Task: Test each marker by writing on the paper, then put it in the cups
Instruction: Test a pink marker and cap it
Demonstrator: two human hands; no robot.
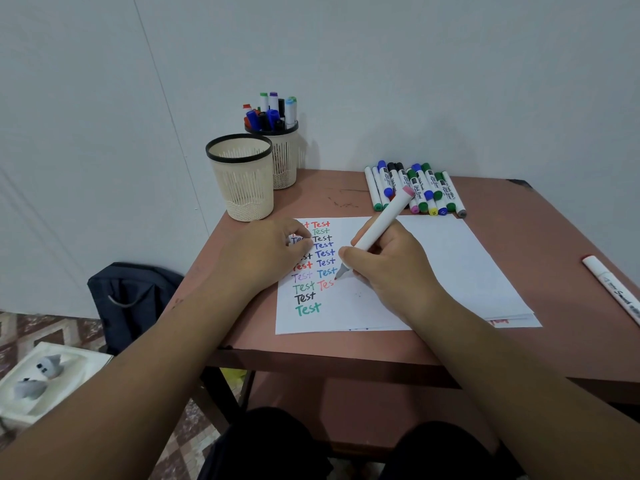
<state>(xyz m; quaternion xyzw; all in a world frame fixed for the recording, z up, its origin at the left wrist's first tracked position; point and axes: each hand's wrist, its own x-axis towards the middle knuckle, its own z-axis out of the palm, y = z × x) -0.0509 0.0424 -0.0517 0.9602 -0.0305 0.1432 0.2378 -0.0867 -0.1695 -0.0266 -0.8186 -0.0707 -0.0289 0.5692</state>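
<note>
The right hand (388, 265) grips a white marker (377, 226), tip touching the paper (450, 258); the left hand (266, 251) rests curled on the paper's left edge, holding nothing visible. The paper's right half lies blank.

"Test" handwritten many times in two columns on the paper (398, 271), in red, green, black, blue and purple; bottom red word of the right column only "Tes" so far. "Smooth"-like script printed on the lone white marker (613, 289) at the right counter edge, not surely legible. Script labels on the marker pile (415, 188) too small to read.
</note>
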